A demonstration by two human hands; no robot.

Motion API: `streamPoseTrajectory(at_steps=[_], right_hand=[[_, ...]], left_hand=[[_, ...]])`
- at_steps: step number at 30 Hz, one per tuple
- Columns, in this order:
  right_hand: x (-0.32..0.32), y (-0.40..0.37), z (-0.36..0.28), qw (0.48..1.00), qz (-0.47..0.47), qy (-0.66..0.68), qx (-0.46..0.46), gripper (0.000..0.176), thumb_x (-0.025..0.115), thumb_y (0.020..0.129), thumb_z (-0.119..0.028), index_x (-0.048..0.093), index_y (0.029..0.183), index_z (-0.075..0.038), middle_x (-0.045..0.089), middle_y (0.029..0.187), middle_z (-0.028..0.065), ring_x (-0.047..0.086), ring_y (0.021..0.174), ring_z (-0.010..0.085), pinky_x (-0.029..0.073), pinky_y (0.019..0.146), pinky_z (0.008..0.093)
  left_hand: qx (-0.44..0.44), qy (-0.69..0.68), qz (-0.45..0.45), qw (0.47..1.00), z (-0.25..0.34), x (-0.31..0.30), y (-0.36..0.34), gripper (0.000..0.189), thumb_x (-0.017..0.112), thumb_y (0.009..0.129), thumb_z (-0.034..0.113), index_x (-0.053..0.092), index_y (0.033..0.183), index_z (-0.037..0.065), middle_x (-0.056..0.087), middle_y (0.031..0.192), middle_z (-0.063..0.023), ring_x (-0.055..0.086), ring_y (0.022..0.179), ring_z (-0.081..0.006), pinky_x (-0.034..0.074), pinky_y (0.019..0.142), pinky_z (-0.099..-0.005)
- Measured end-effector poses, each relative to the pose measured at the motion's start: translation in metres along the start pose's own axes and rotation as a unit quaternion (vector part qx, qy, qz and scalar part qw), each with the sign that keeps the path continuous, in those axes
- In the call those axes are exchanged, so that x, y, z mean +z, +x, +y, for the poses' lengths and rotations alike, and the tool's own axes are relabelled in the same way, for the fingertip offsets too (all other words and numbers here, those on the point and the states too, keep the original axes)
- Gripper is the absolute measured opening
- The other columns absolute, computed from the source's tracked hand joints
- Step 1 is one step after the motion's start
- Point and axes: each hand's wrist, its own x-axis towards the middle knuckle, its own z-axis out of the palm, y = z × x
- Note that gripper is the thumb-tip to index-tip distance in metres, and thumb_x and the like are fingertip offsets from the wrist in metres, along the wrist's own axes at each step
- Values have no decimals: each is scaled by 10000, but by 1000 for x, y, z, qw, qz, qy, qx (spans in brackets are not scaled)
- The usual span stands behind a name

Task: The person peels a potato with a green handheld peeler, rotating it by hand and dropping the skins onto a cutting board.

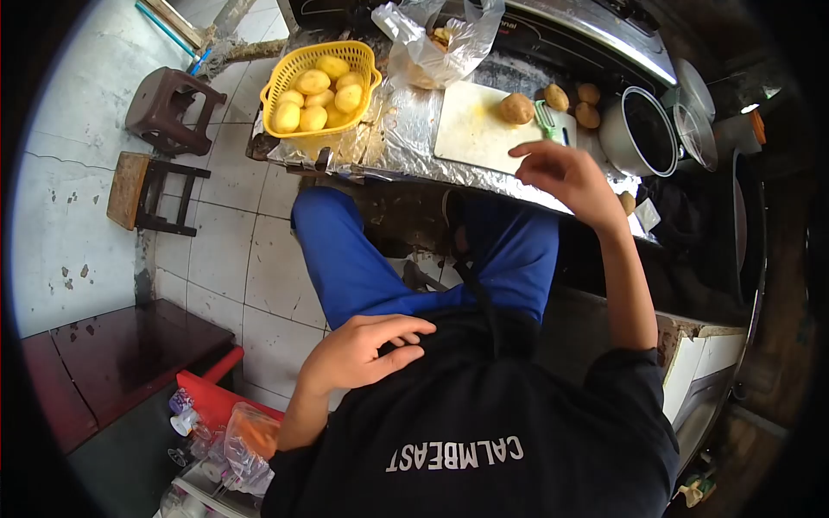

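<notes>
My right hand (566,177) hovers at the near edge of the white cutting board (471,129), fingers loosely bent and apart, holding nothing. Just beyond it, a green peeler (546,119) lies on the board's right part, beside an unpeeled potato (516,109). More brown potatoes, one of them (556,97), sit at the board's far right. My left hand (371,350) is in front of my black shirt, above my lap, its fingers slightly curled and apart with nothing in them. Peeled yellow potatoes (313,82) fill a yellow plastic basket (369,93) at the counter's left end.
A clear plastic bag (440,52) with peelings stands behind the board. To the right is a metal pot (617,138). Foil (401,129) covers the counter. Two stools, one brown plastic (160,108) and one wooden-topped (129,190), stand on the tiled floor at left.
</notes>
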Motion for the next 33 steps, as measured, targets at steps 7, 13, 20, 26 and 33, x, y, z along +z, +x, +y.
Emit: streamPoseTrajectory(at_steps=[7, 13, 20, 26, 33], right_hand=[[106, -11, 135, 982, -137, -69, 108, 355, 624, 865, -190, 588, 1187, -44, 689, 894, 150, 675, 822, 276, 518, 746, 337], [124, -6, 132, 985, -133, -47, 99, 322, 640, 822, -137, 614, 1126, -34, 694, 867, 139, 672, 810, 297, 512, 720, 357], [92, -20, 84, 998, 43, -29, 37, 359, 649, 791, -83, 611, 1147, -51, 689, 810, 102, 665, 749, 226, 505, 712, 328], [36, -22, 52, 962, 251, -104, 24, 423, 638, 803, -60, 572, 1220, -83, 653, 912, 114, 646, 841, 242, 512, 732, 349], [10, 25, 108, 828, 374, -409, 84, 269, 647, 787, -223, 589, 946, -14, 593, 970, 166, 613, 888, 346, 521, 740, 432]], left_hand=[[-238, -93, 391, 884, -102, 25, -22, 268, 519, 951, 102, 568, 1176, -35, 672, 1020, -146, 665, 888, -178, 519, 795, -282], [-217, -121, 410, 877, -109, 26, -15, 268, 585, 880, -12, 586, 1147, -33, 653, 1059, -131, 647, 864, -141, 513, 731, -244], [-60, -33, 370, 927, -86, 10, 47, 329, 560, 789, -150, 604, 1096, -37, 564, 1132, -66, 570, 835, -63, 453, 693, -181], [72, 46, 256, 963, -29, -14, 138, 233, 593, 823, -62, 627, 1050, -27, 603, 1072, -81, 606, 811, -98, 479, 634, -207], [149, 333, 273, 890, -20, -47, 281, 371, 637, 827, 100, 573, 1182, 10, 581, 1195, -140, 609, 980, -271, 505, 805, -342]])
